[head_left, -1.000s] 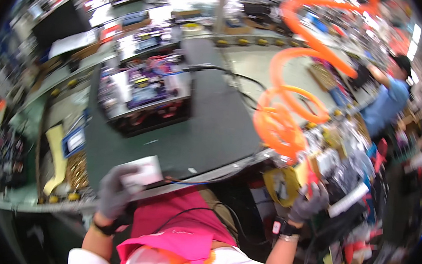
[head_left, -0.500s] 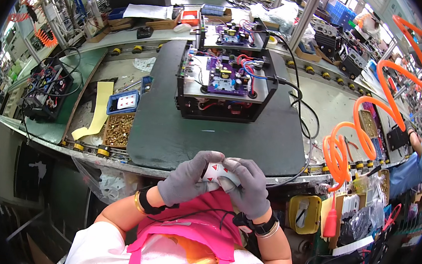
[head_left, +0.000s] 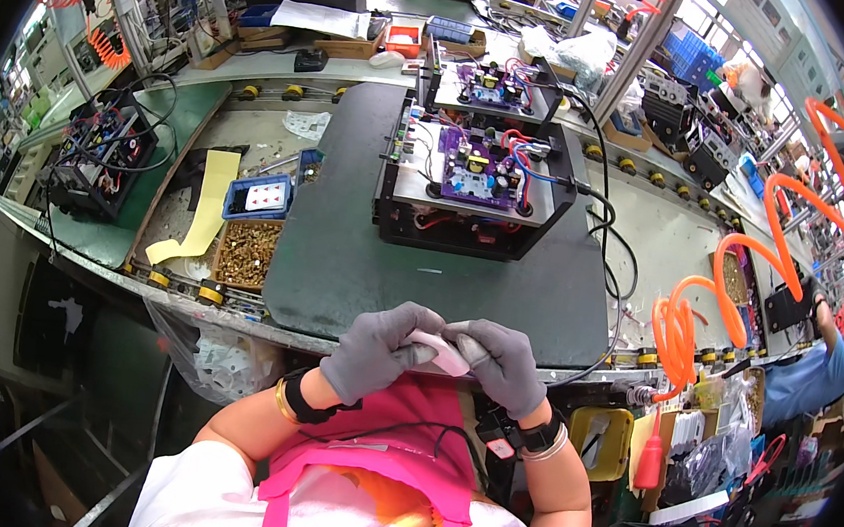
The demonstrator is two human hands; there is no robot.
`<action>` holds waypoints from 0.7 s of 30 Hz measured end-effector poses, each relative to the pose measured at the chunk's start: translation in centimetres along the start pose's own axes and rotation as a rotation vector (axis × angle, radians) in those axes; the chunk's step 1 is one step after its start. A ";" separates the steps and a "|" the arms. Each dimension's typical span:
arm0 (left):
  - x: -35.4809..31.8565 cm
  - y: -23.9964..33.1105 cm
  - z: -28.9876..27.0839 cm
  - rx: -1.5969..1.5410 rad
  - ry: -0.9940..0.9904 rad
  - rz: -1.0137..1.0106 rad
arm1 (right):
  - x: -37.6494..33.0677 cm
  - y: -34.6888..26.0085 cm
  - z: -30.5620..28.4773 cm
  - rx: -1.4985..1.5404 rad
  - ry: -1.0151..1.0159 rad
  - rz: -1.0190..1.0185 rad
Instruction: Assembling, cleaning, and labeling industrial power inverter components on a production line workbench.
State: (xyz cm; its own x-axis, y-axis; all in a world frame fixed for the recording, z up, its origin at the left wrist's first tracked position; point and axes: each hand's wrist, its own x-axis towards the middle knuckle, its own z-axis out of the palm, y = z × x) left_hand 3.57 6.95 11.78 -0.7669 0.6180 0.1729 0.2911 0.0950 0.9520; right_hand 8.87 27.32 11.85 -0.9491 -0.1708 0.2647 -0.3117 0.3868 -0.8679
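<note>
Both of my grey-gloved hands meet low in front of me, just off the near edge of the dark mat [head_left: 438, 305]. Between them is a small white sheet of labels [head_left: 447, 356], turned nearly edge-on and bent. My left hand [head_left: 382, 353] pinches it with thumb and fingers, and my right hand [head_left: 505, 369] grips its other end. Beyond them, on the mat, stands an open black electronics unit [head_left: 455, 231] with a purple circuit board [head_left: 480, 168] on top. Red, blue and black wires run to its right side. A similar unit [head_left: 493, 84] stands right behind it.
At left lie a blue tray [head_left: 229, 209] with a label sheet in it, a box of brass fittings [head_left: 247, 253] and a yellow paper strip [head_left: 212, 195]. An orange coiled hose [head_left: 675, 336] hangs at right, near a black cable [head_left: 636, 252]. A person in blue [head_left: 813, 378] works at far right.
The label sheet has tilted, so its red-marked face no longer shows. My fingers have shifted on it. The bench scene has moved slightly rightward in view.
</note>
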 end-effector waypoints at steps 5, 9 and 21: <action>0.4 -0.4 -0.4 0.027 0.019 0.026 | 1.6 -1.7 -0.1 -0.586 0.044 -0.370; 0.5 -0.3 -1.0 0.050 0.014 0.012 | 2.4 -1.1 -0.5 -0.511 0.004 -0.316; -2.0 -3.7 -3.0 -0.269 0.115 -0.036 | 19.7 -0.6 -5.5 -1.322 0.435 -0.394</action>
State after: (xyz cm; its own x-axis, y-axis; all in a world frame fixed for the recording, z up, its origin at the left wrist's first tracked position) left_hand 2.31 3.01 8.71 -0.8383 0.5239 0.1509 0.1123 -0.1050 0.9881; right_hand -9.89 28.71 19.87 -0.6564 -0.2711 0.7040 -0.1364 0.9605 0.2426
